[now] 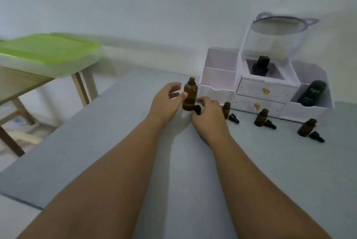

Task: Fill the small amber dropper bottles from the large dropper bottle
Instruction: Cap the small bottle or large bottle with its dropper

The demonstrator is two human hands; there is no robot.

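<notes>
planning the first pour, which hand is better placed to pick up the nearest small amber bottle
Right. The right hand is already beside the nearest small amber bottle. The left hand is on the far side of the large dropper bottle, thumb against it, so it is better used steadying that.

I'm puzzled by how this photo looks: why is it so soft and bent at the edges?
Head view: wide-angle lens bows the table edge and stretches both forearms; motion blur smears the green-lidded box and the organizer; dim, even light leaves only soft shadows under the large amber bottle.
</notes>
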